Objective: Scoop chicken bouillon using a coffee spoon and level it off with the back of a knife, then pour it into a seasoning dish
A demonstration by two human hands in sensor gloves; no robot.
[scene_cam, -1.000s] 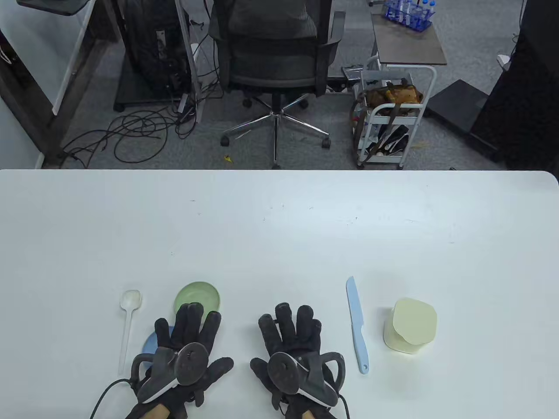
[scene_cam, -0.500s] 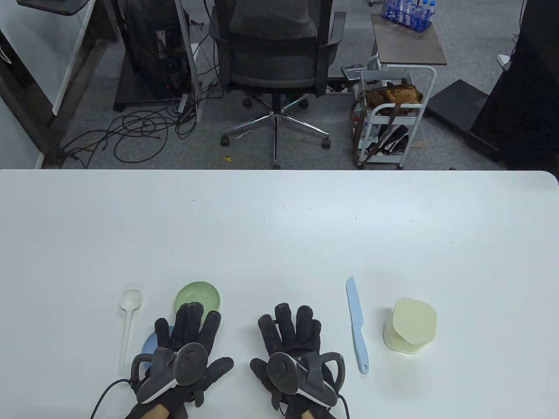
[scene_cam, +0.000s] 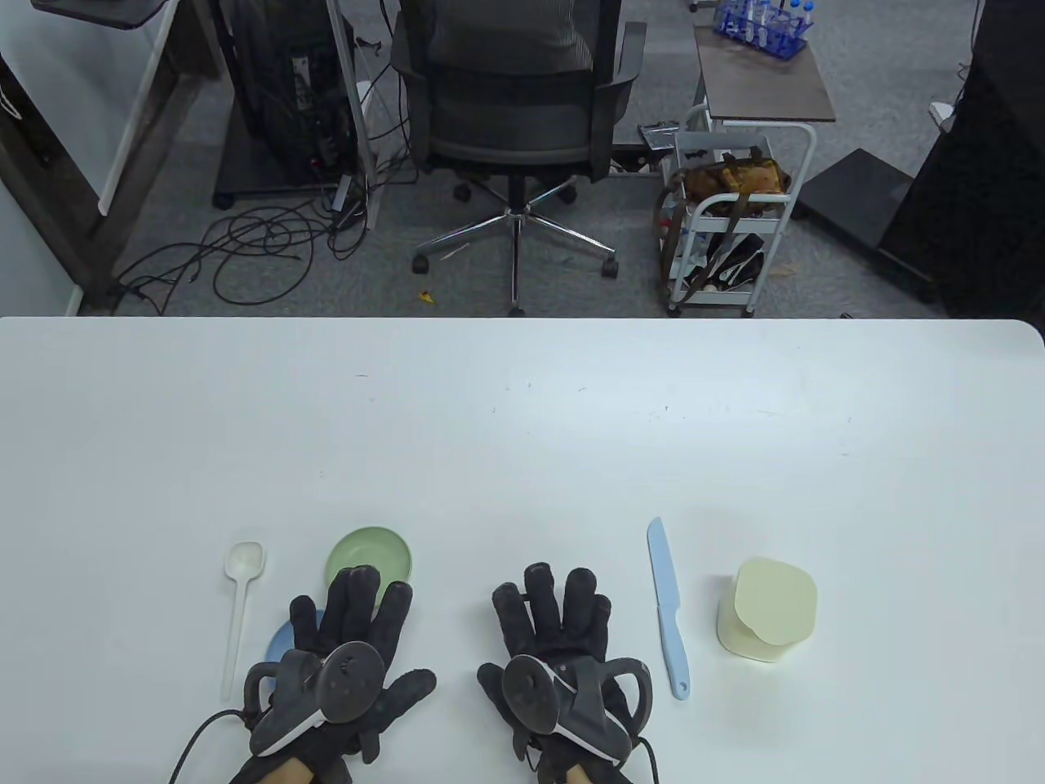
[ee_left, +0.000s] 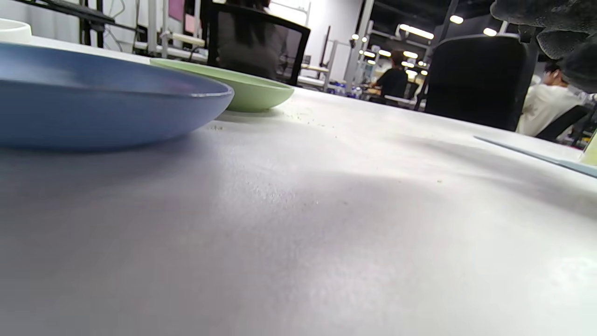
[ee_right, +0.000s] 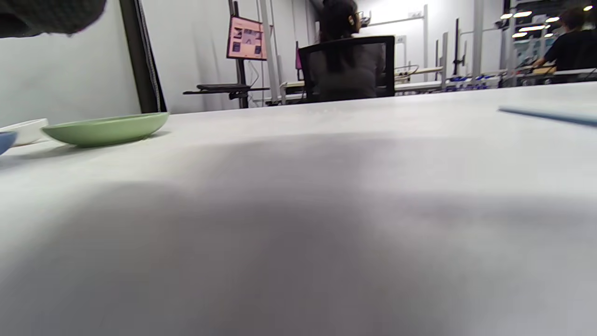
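Both gloved hands lie flat near the table's front edge, holding nothing. My left hand (scene_cam: 351, 621) has straight fingers spread over a blue dish (scene_cam: 279, 641) and the near rim of a green dish (scene_cam: 369, 554). My right hand (scene_cam: 555, 612) rests just right of it. A white coffee spoon (scene_cam: 242, 608) lies left of the left hand. To the right of the right hand lies a light blue knife (scene_cam: 668, 608), and beyond it a pale yellow container (scene_cam: 767, 608) with its lid on. The left wrist view shows the blue dish (ee_left: 102, 98) and the green dish (ee_left: 238, 88) close up.
The white table (scene_cam: 522, 425) stretches bare behind the objects. Small crumbs (ee_left: 298, 116) dot the surface near the green dish. An office chair (scene_cam: 514, 106) and a white trolley (scene_cam: 727, 220) stand on the floor past the far edge.
My right hand has shifted slightly to the right and forward. The left hand and all the objects stay where they were.
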